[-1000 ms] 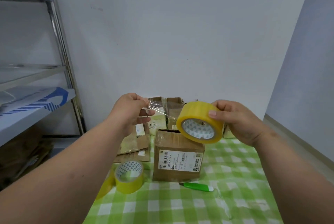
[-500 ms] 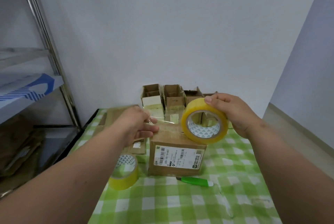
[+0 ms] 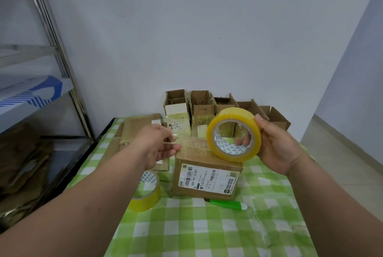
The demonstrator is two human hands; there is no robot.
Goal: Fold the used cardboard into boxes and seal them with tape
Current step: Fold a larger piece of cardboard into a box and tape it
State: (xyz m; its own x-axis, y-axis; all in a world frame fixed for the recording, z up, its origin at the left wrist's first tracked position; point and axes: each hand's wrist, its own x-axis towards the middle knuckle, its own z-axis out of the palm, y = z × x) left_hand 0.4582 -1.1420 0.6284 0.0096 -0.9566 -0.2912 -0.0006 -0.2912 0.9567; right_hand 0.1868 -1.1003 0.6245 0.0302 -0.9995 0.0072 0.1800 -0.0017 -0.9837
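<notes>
While right hand grips yellow tape roll above labelled box, left hand pinches clear strip.

We see a green checked tablecloth, a green knife at 6 o'clock, and a metal shelf rack at 9 o'clock.

Two forearms enter from the near edge, both bare to the frame edge. Both hands, left and right, are bare; short fingernails.
</notes>
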